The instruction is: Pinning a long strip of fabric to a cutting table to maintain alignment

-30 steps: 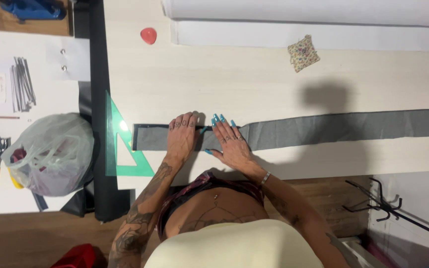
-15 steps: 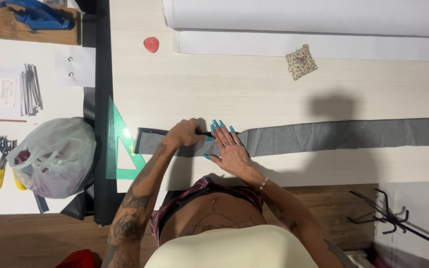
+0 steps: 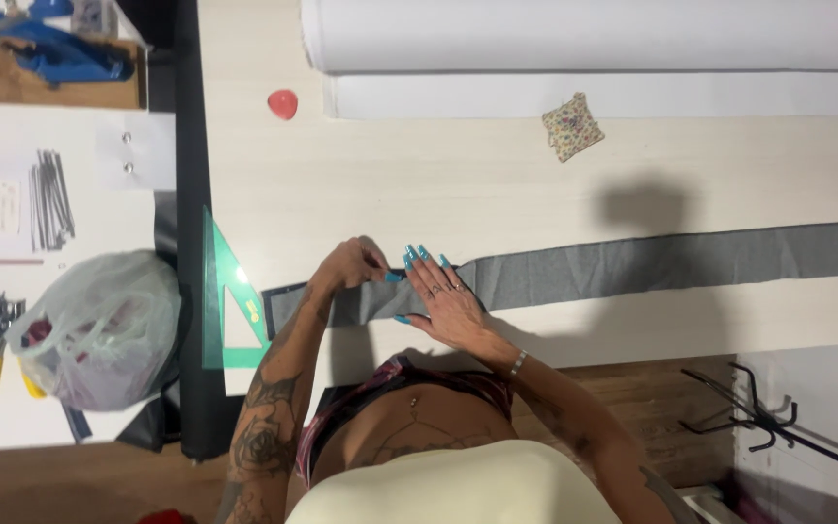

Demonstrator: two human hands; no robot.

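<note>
So the long grey fabric strip runs across the middle of the frame on the pale wooden surface, from the right edge over to just beside the green set square at centre left. Left hand is curled at the strip's upper edge with thumb and fingers pinched on something small and dark, too small to tell what, a pencil or chalk maybe. Right hand is spread flat, fingers open, pressing the strip down right next to it.

What could go wrong, as I see it: the strip is long and mostly loose to the right, held only by that one flat palm. Any drag from the left hand could pull the cloth sideways or pucker it, so a line or fold would come out crooked. Those long turquoise nails could also catch the weave.

Containers: a translucent plastic bag at lower left, stuffed with something reddish and dark, can't make it out. A wooden tray at upper left holds blue stuff, unclear what. A patterned pincushion sits at upper right, below the white fabric roll.
</note>
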